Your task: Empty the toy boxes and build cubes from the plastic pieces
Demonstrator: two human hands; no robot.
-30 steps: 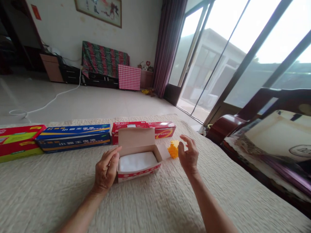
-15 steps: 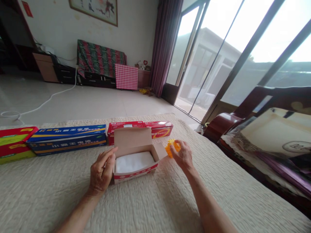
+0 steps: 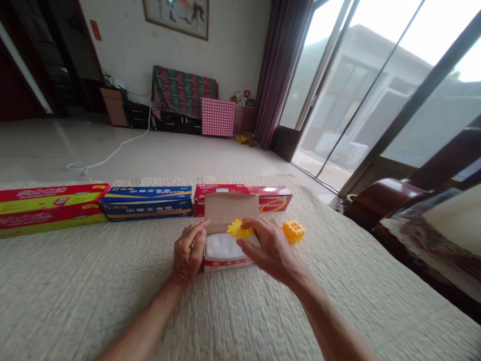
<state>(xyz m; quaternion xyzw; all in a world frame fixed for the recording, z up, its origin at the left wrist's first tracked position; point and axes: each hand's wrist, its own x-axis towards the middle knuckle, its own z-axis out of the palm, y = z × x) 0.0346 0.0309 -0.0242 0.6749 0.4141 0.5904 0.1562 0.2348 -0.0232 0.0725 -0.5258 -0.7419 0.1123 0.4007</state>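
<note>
An open red-and-white cardboard box [image 3: 230, 264] sits on the quilted cover, its lid flap raised at the back. White padding [image 3: 221, 246] fills the part of its inside that shows. At the box's left side, my left hand [image 3: 189, 252] grips the wall with bent fingers. My right hand [image 3: 273, 246] pinches a yellow notched plastic building piece [image 3: 237, 229] above the box, between thumb and fingers, covering the box's right end. Just right of that hand, a yellow-orange cube of interlocking pieces [image 3: 293, 231] rests on the cover.
Behind the open box stands a row of closed boxes: a red-and-green box [image 3: 52, 208], a blue box [image 3: 148, 203], and red boxes [image 3: 274, 198]. They lie along the far side of the quilted cover [image 3: 150, 321]. A dark wooden chair [image 3: 394, 200] is at right.
My right hand has moved left from beside the box to above it, carrying a yellow piece. The cube now shows uncovered. My left hand stays on the box; the view has turned left.
</note>
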